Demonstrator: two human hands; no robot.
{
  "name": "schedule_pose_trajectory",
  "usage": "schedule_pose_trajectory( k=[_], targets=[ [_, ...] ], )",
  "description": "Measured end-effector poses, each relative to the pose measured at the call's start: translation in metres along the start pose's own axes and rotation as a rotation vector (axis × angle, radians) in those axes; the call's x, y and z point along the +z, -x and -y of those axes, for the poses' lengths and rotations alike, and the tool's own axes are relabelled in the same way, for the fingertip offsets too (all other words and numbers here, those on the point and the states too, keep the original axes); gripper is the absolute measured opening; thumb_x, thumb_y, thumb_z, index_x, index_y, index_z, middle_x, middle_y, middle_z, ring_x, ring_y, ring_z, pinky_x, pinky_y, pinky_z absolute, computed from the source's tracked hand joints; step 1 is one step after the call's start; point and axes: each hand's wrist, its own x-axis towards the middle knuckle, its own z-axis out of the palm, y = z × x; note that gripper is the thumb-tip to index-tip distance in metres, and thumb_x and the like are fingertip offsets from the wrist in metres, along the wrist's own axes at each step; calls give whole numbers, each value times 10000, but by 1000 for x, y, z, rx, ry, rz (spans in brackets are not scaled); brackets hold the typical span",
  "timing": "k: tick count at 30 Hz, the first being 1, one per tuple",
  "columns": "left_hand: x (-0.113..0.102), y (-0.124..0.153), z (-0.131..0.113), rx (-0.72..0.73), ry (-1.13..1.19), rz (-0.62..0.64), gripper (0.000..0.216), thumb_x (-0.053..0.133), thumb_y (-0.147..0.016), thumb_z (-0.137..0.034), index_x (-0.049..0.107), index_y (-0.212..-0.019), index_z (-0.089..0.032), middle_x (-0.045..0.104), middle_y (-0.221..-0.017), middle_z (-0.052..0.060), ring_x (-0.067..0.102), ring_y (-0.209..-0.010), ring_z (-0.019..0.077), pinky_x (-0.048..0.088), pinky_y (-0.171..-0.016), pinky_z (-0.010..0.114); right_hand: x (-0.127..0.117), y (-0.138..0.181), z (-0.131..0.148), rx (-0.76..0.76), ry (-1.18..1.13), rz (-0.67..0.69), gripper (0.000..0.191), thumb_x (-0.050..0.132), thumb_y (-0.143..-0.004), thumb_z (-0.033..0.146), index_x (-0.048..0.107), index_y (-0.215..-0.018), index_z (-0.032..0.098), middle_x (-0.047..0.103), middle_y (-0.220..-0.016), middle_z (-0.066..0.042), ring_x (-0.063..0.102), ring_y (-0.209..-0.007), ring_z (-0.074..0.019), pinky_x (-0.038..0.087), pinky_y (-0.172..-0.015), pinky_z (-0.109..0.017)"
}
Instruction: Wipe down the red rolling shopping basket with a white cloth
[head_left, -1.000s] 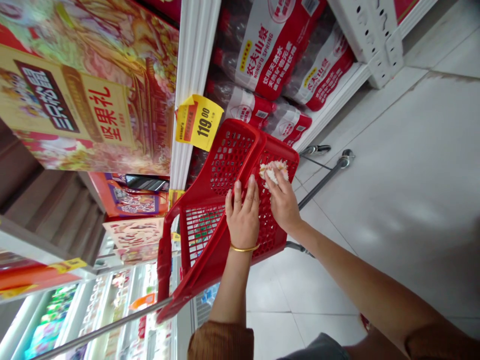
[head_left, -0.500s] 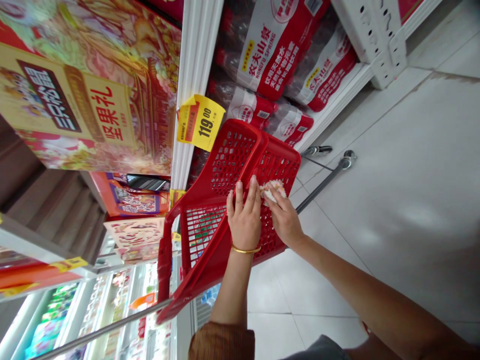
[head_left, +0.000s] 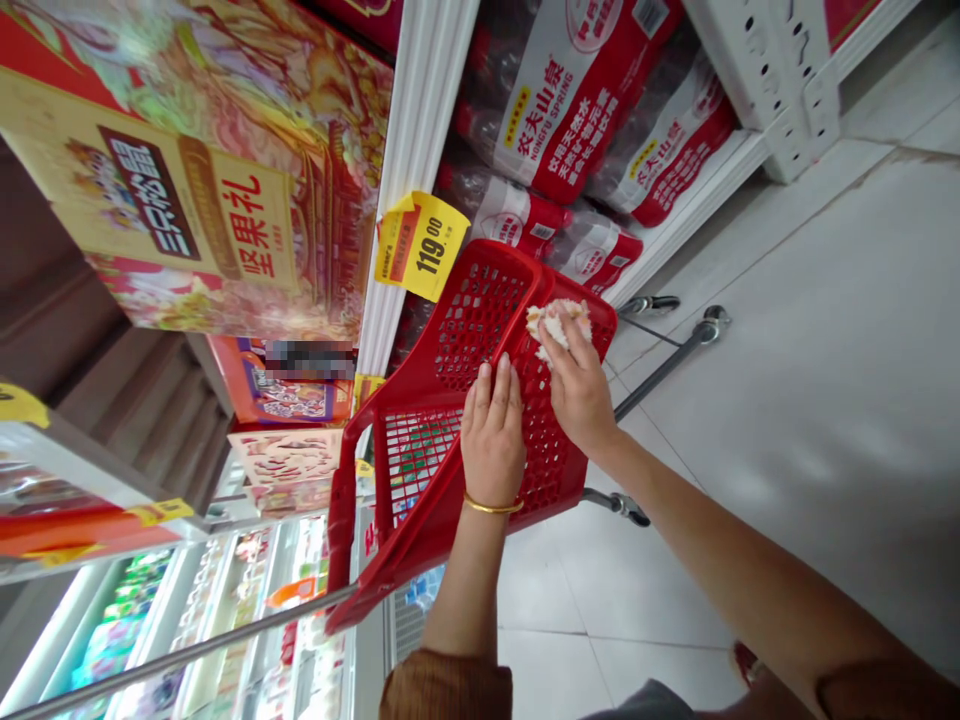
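Note:
A red shopping basket cart (head_left: 555,440) with perforated plastic sides stands in front of me, appearing tilted in the picture. My left hand (head_left: 493,430), with a gold bangle at the wrist, rests on its rim with the fingers stretched out flat; the thumb is hidden. Under the fingers of my right hand (head_left: 581,395) a crumpled whitish cloth with orange-pink patches (head_left: 559,322) is pressed against the cart's outer side, near its upper corner. Part of the cloth is covered by those fingers.
Shrink-wrapped bottle packs (head_left: 555,110) fill the low shelf beside the cart. A large nut gift box (head_left: 247,190) stands above a yellow price tag (head_left: 422,246). A metal shelf post (head_left: 772,80) and pale floor tiles (head_left: 787,450) lie to the right.
My right hand has slid the cloth upward along the cart's side, towards its upper corner. My left hand stays on the rim. The whole view has shifted slightly.

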Motion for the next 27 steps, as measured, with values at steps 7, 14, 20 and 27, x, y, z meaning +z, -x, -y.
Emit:
schedule_pose_trajectory(
  k=[7, 14, 20, 27],
  targets=[
    [2, 0, 0, -17, 39, 12, 562, 352, -936, -77, 248, -1484, -148, 384, -1483, 115, 151, -1443, 178, 262, -1173, 387, 3, 25, 7, 1, -54, 43, 579, 306, -965, 96, 238, -1478, 355, 278, -1548, 12, 278, -1419, -182, 296, -1177, -441],
    [2, 0, 0, -13, 41, 16, 540, 327, -934, -72, 281, -1470, -121, 402, -1477, 121, 121, -1452, 175, 263, -1171, 388, 5, 43, 10, -21, -106, 78, 585, 357, -960, 96, 246, -1474, 352, 284, -1542, 5, 251, -1425, -200, 279, -1184, -464],
    [-4, 0, 3, 36, 49, 79, 550, 304, -913, -41, 294, -1460, -99, 378, -1494, 115, 75, -1460, 196, 281, -1164, 423, 6, 63, 13, -2, -112, 101, 563, 375, -958, 96, 284, -1467, 319, 342, -1518, -19, 304, -1407, -216, 309, -1174, -462],
    [-23, 11, 10, 118, 46, 160, 570, 320, -907, -33, 284, -1468, -129, 364, -1502, 108, 149, -1451, 198, 288, -1168, 419, -1, 67, 21, -74, -117, 63, 507, 402, -945, 121, 407, -1417, 306, 465, -1445, -35, 377, -1372, -248, 361, -1137, -512]
  ],
)
